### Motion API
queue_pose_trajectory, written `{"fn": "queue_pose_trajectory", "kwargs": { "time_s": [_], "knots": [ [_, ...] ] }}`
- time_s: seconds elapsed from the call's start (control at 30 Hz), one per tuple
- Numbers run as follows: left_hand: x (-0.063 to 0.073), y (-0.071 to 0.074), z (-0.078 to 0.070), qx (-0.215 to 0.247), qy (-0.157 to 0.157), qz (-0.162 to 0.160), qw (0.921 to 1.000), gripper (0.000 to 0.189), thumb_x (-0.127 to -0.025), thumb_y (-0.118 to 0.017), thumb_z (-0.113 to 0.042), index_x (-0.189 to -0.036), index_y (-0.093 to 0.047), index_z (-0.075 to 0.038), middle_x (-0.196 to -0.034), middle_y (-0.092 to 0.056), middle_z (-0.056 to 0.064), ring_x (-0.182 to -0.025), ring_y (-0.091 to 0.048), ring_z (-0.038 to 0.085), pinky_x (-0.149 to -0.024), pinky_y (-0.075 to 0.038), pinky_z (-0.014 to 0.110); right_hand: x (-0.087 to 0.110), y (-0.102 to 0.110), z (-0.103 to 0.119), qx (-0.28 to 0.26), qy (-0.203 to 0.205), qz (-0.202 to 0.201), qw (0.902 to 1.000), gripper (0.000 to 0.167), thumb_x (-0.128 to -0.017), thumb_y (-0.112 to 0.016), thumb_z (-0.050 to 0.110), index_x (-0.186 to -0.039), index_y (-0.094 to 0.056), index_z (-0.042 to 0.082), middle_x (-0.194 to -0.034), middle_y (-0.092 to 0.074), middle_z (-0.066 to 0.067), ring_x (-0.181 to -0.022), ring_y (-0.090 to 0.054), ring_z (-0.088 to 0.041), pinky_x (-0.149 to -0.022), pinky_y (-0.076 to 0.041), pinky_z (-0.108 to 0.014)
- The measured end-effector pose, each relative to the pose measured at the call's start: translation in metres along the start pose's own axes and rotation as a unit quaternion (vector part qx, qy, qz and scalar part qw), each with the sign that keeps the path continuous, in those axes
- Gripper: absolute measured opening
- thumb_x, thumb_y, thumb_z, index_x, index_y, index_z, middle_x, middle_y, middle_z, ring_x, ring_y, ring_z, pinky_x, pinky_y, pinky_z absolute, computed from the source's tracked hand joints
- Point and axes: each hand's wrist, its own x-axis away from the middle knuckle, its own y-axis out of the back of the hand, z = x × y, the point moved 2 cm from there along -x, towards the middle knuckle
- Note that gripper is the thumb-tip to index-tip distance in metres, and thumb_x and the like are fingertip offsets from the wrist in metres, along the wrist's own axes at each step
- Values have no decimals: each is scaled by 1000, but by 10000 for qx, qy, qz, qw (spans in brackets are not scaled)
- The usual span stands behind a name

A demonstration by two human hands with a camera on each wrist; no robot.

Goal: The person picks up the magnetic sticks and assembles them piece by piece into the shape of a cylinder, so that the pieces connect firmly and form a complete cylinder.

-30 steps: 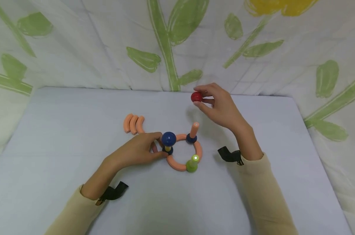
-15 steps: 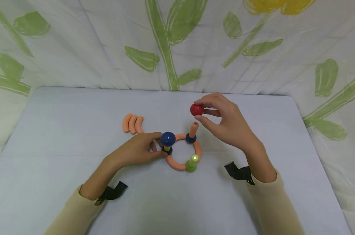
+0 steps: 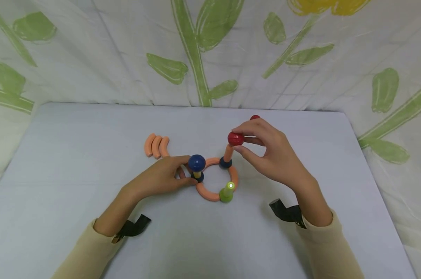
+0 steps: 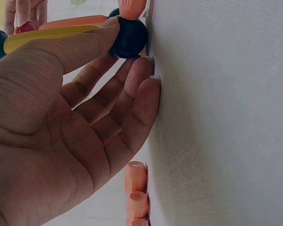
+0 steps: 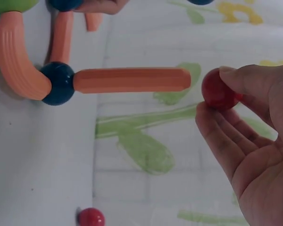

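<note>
A ring of curved orange rods (image 3: 207, 193) and balls lies on the table. At its left side my left hand (image 3: 158, 176) pinches the lower blue ball (image 4: 130, 40) between thumb and fingertips. From that ball rises a yellow rod (image 4: 21, 41), topped by a larger blue ball (image 3: 196, 163). My right hand (image 3: 271, 153) pinches a red ball (image 5: 218, 89) by thumb and fingertips. In the right wrist view a small gap separates it from the free end of a straight orange rod (image 5: 132, 79), which stands on another blue ball (image 5: 59, 84).
A green ball (image 3: 225, 196) with a pale green upright rod sits at the ring's front. Several loose curved orange pieces (image 3: 149, 145) lie side by side beyond my left hand. A second red ball (image 3: 255, 117) lies near the table's back edge, partly behind my right hand.
My right hand has come toward me and down with the red ball, to the top of the orange rod. A second red ball now shows behind it. My left hand keeps its place.
</note>
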Motion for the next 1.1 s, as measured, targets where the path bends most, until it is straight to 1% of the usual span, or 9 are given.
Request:
{"fn": "queue_pose_trajectory", "kwargs": {
  "time_s": [0.23,0.47,0.6,0.73,0.83,1.1],
  "knots": [
    [-1,0,2,-32,-5,0,10000,25,-95,-82,-29,-116,-70,-28,-97,-73,-11,-85,-68,5,-78,-54,27,2,1,1,-49,50,14,10000,39,-91,-79,-4,-127,-69,8,-122,-69,-2,-114,-67,-9,-100,-59,-27],
    [-1,0,4,56,37,17,10000,24,-95,-82,-30,-115,-70,-26,-98,-72,-10,-84,-67,6,-78,-54,26,2,-3,1,-38,44,91,9999,40,-91,-79,-3,-128,-70,10,-124,-69,0,-116,-66,-10,-101,-58,-27],
    [0,0,4,63,8,14,10000,25,-95,-82,-29,-116,-70,-24,-97,-73,-9,-84,-67,6,-77,-53,26,2,-5,-1,36,62,211,9998,43,-91,-79,-4,-130,-69,9,-124,-69,-1,-117,-67,-12,-102,-58,-29],
    [0,0,3,83,86,33,9999,25,-95,-82,-30,-116,-69,-26,-97,-72,-11,-84,-67,6,-77,-53,26,2,-5,-3,71,22,265,9996,43,-90,-79,-5,-130,-69,10,-124,-70,-1,-116,-67,-13,-100,-60,-32],
    [0,0,2,67,116,52,9999,25,-95,-81,-31,-116,-68,-26,-97,-72,-11,-84,-67,6,-77,-53,26,2,-4,-3,27,-7,304,9995,42,-90,-80,-4,-128,-69,10,-124,-69,-1,-117,-66,-12,-100,-60,-31],
    [-1,-1,1,71,64,63,9999,25,-95,-81,-30,-117,-69,-26,-98,-72,-11,-85,-67,6,-78,-54,27,2,-4,-5,33,39,370,9993,41,-91,-80,-1,-129,-67,9,-124,-70,-1,-116,-66,-10,-99,-60,-27]
  ]
}}
